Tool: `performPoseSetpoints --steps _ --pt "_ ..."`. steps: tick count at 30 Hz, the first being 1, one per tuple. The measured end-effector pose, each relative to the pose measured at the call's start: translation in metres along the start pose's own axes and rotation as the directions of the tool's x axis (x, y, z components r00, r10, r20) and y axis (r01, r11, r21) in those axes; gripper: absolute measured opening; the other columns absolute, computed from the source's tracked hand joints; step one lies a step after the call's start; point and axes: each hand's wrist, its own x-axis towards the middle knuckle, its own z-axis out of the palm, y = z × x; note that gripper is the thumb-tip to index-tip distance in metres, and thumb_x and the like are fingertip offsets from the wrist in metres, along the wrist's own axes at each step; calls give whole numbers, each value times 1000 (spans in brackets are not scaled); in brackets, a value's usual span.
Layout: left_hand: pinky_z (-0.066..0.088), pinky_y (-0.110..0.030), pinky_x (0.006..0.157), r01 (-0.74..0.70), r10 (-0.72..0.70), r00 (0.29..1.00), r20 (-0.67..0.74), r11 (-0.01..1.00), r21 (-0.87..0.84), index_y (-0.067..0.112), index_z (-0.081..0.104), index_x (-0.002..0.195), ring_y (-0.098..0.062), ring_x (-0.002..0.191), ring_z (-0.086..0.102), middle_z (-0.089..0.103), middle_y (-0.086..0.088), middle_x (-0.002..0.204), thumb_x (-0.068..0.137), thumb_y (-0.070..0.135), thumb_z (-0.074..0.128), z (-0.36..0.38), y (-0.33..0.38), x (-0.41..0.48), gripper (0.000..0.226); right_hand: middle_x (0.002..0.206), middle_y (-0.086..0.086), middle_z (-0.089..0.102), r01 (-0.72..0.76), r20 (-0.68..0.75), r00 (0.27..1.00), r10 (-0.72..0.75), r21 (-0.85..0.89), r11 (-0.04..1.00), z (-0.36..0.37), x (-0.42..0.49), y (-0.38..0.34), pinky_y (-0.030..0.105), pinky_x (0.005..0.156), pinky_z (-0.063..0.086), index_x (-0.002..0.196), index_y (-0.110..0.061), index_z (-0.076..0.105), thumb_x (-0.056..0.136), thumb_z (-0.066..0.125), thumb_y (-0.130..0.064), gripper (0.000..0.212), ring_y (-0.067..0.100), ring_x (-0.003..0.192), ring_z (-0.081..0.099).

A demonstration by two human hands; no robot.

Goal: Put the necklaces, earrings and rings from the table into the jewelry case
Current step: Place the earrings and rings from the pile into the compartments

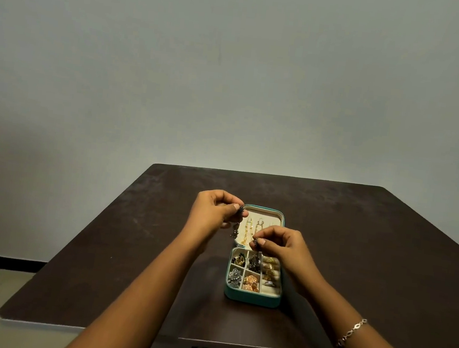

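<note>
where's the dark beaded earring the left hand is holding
In the head view, the dark beaded earring hangs from the left hand, pinched at its fingertips, in front of the left edge of the teal jewelry case's open lid, up and left of the right hand.

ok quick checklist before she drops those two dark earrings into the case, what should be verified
1. Case open: ok, the teal jewelry case lies open, lid flat behind the tray.
2. Left grip: ok, left hand pinches a dark dangling earring above the lid.
3. Right grip: ok, right hand pinches a second dark earring over the tray.
4. Room in the target slot: cannot tell, the top middle compartment already holds dark pieces.
5. Necklaces clear of the drop: ok, gold chains hang in the lid only.
6. Table cleared of loose jewelry: ok, none visible.
</note>
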Motion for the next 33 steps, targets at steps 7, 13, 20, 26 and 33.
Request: performPoseSetpoints --steps 7,13,20,26,33 --pt "46 -20 56 10 -10 1000 8 1000 8 8 61 82 -6 60 65 69 -6 74 90 0 51 4 -8 0 14 83 -7 70 14 -44 999 -32 -376 927 -2 0 14 25 78 49 75 -24 67 80 68 -11 14 5 84 64" --pt "47 -23 59 32 -33 999 30 999 38 7 63 83 -12 68 66 70 -11 81 89 1 52 12 -17 -1 14 96 -5 55 37 -8 999 -51 -587 808 -3 4 24 23 82 36 83 -23 71 79 69 -18 7 9 105 40" --pt "55 -25 70 -22 22 1000 -7 997 68 10 65 78 -24 82 68 70 -18 87 85 -3 57 27 -34 -2 17 90 -6 59 113 -254 943 -213 -357 927 -11 -6 38 16 69 39 85 -21 68 87 59 -13 13 12 94 52" --pt "55 -26 75 -6 6 1000 2 993 118 11 64 78 -18 80 68 70 -13 84 86 -3 56 35 -45 -4 18 87 -3 62 154 -323 909 -262 -325 933 -14 -12 49 18 67 41 84 -16 67 88 59 -12 10 12 90 55" --pt "53 -26 74 2 3 1000 -14 945 328 19 65 76 -13 82 67 71 -4 85 84 7 62 38 -62 -4 15 90 -6 62 143 -280 929 -243 -333 932 -13 -11 53 24 73 45 88 -17 67 91 53 -23 15 7 94 53"
